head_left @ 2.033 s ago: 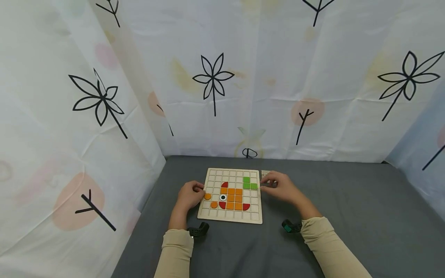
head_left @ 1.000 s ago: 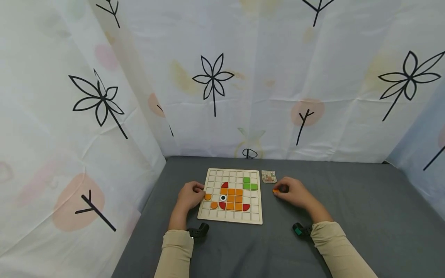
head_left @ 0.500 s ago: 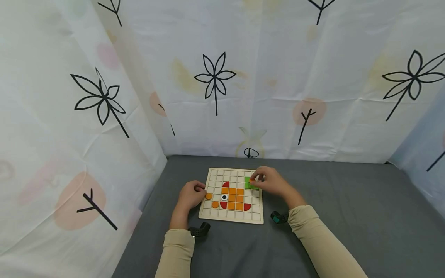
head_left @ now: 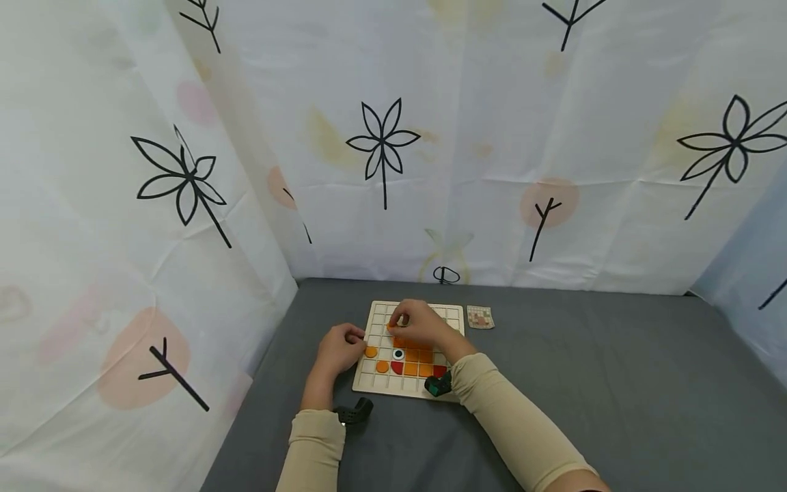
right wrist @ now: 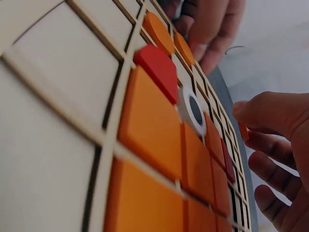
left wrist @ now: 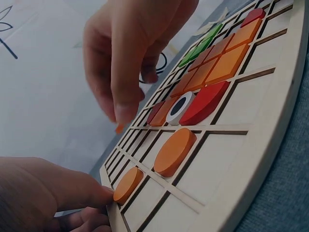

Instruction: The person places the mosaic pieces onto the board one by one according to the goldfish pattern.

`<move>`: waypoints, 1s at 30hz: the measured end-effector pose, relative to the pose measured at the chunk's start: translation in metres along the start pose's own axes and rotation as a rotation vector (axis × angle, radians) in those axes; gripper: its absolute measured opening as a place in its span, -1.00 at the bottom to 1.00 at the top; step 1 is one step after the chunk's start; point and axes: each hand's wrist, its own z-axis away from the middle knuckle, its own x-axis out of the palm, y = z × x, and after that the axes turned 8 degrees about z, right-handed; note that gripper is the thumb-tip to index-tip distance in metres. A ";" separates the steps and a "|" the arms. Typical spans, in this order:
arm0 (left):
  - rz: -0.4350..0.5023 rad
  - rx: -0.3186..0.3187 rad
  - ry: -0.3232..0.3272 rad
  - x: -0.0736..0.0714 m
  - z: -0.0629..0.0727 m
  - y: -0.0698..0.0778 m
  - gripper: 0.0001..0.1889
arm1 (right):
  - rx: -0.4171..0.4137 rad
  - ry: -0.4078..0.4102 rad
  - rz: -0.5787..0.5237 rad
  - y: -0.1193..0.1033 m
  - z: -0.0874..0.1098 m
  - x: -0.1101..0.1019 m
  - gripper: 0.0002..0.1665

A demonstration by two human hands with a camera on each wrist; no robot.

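A wooden grid board [head_left: 393, 389] lies on the grey cloth. It carries orange squares [left wrist: 227, 63], red rounded pieces [left wrist: 205, 102], a black-and-white eye piece [head_left: 398, 354] and two orange discs [left wrist: 175, 152]. Between thumb and index finger, my right hand [head_left: 424, 324] pinches a small orange piece [right wrist: 244, 131], seen edge-on, just above the board's upper left part. My left hand [head_left: 338, 350] grips the board's left edge, its thumb tip close beside the outer disc [left wrist: 128, 184]. In the head view, my right hand and forearm cover the green squares [left wrist: 200, 46].
A small printed card [head_left: 480, 317] lies right of the board's far corner. Dark wrist cameras [head_left: 354, 411] sit on both wrists. Patterned white curtains [head_left: 479, 137] rise behind and to the left of the grey cloth surface [head_left: 615, 383].
My right hand moved right to beside the card, where an orange piece shows in its fingers, then left across the board with it. My left hand stays at the board's edge.
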 end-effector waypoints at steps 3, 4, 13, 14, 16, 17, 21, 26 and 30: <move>0.002 0.005 -0.010 0.000 -0.001 0.000 -0.80 | 0.008 -0.016 0.021 -0.004 -0.008 0.008 -0.92; 0.002 0.005 -0.013 0.001 -0.001 0.000 -0.80 | 0.010 -0.023 0.026 -0.005 -0.010 0.010 -0.92; -0.009 0.011 -0.012 0.000 -0.002 -0.003 -0.80 | 0.058 -0.056 0.024 -0.011 -0.028 0.019 -0.89; -0.008 0.010 -0.012 0.000 -0.002 -0.003 -0.80 | 0.062 -0.061 0.028 -0.012 -0.029 0.019 -0.89; -0.007 0.008 -0.012 0.000 -0.002 -0.003 -0.80 | 0.065 -0.068 0.030 -0.013 -0.031 0.019 -0.88; -0.007 0.007 -0.011 0.000 -0.002 -0.003 -0.80 | 0.064 -0.071 0.028 -0.014 -0.032 0.019 -0.88; -0.005 0.004 -0.008 0.000 -0.001 -0.002 -0.79 | 0.055 -0.075 0.013 -0.015 -0.033 0.019 -0.87; -0.004 -0.001 -0.007 0.001 -0.002 -0.002 -0.79 | 0.043 -0.081 0.012 -0.015 -0.033 0.019 -0.86; -0.004 -0.004 -0.009 0.000 -0.002 -0.002 -0.79 | 0.038 -0.083 0.014 -0.015 -0.032 0.020 -0.85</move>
